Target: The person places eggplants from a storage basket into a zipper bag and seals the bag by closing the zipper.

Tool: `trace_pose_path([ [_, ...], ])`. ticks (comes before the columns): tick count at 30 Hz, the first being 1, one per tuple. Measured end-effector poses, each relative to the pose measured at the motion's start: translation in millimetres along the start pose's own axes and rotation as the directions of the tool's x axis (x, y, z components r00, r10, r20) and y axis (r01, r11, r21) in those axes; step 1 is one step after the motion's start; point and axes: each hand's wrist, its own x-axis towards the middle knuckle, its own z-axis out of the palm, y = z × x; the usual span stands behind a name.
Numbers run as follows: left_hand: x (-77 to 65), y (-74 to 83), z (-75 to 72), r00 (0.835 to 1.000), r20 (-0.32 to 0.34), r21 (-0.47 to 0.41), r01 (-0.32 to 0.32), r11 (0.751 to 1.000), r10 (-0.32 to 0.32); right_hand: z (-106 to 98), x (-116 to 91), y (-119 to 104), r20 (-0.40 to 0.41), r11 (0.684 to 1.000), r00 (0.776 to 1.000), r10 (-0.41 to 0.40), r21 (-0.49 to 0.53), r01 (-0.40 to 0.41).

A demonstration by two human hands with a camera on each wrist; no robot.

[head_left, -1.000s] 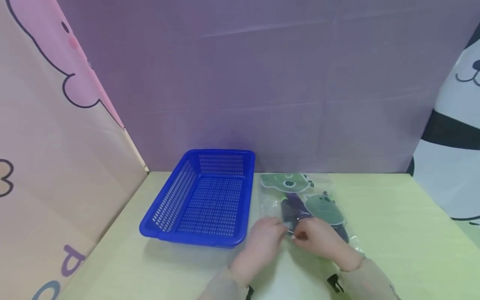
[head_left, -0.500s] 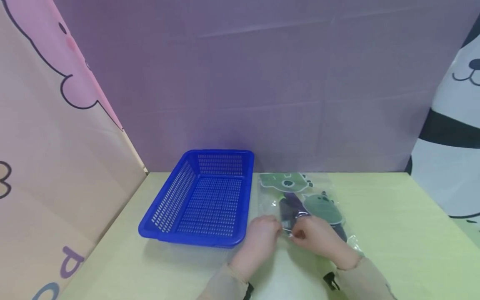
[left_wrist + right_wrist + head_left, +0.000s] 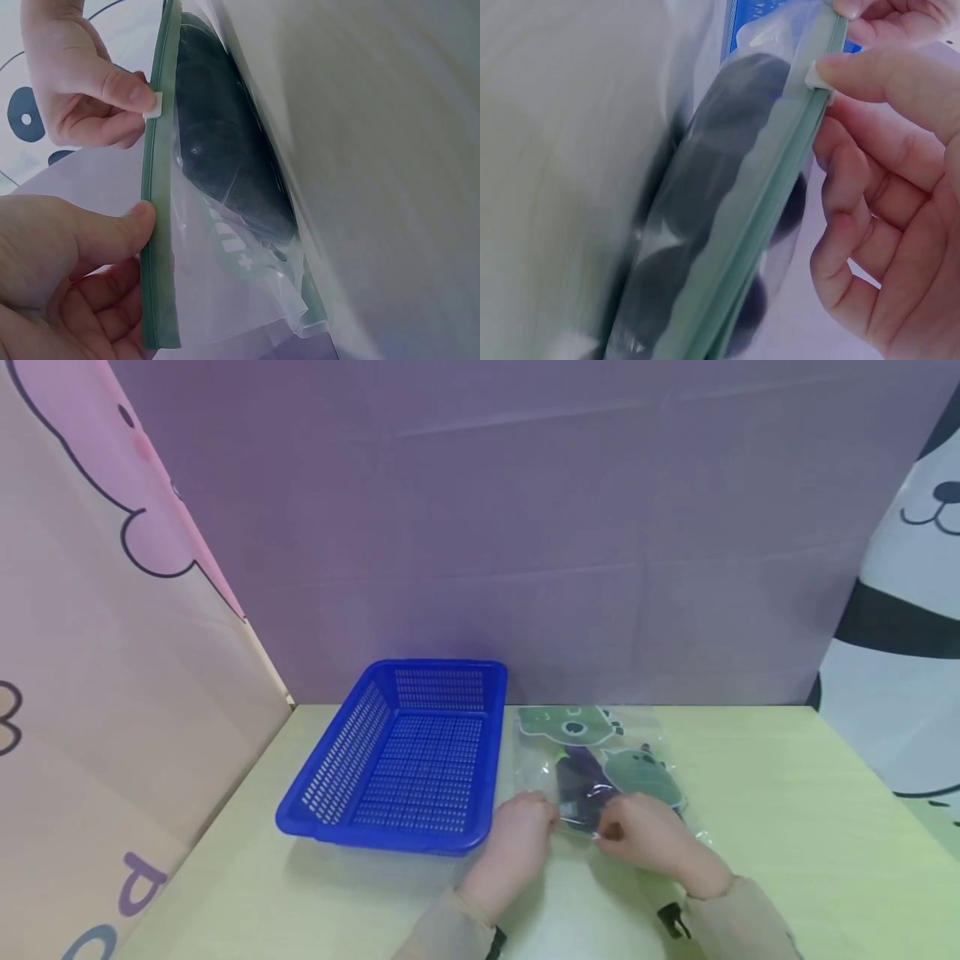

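A clear slider zip bag with green cartoon prints lies on the table, its zip edge toward me. Inside it are dark purple, long eggplants, one with a lime-green end. My left hand pinches the left part of the green zip strip between thumb and fingers. Further right along that strip, my right hand pinches the small white slider. In the right wrist view the strip's two halves are parted on the near side of the slider. Some of the bag's right side is hidden behind my right hand.
Just left of the bag stands a blue plastic basket with slotted walls. A purple cloth wall rises behind the pale yellow table, with printed panels at both sides. A black strap clip hangs at my right sleeve.
My right hand has slid a little to the right with the slider, widening the gap between my hands. My left hand has shifted slightly left, still pinching the strip.
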Motion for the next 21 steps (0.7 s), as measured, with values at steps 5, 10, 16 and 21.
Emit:
trace_pose_path([
  [5, -0.4, -0.5, 1.4, 1.0, -0.007, 0.002, 0.002, 1.0, -0.002, 0.3, -5.6, 8.2, 0.024, 0.999, 1.0, -0.011, 0.034, 0.01],
  [10, -1.1, -1.2, 2.0, 1.0, -0.012, -0.008, 0.004, 1.0, -0.004, -0.9, -10.1, 14.3, 0.016, 0.999, 0.999, -0.036, 0.042, 0.035],
  [16, -0.6, -1.3, 2.4, 1.0, 0.01, -0.011, 0.006, 1.0, -0.006, -3.9, -16.7, 19.8, 0.042, 0.999, 0.999, -0.025, 0.034, 0.024],
  [21, 0.2, -1.2, 3.0, 1.0, 0.011, -0.004, 0.007, 1.0, -0.007, -7.9, -21.0, 23.8, 0.071, 0.999, 0.997, -0.008, 0.041, 0.005],
])
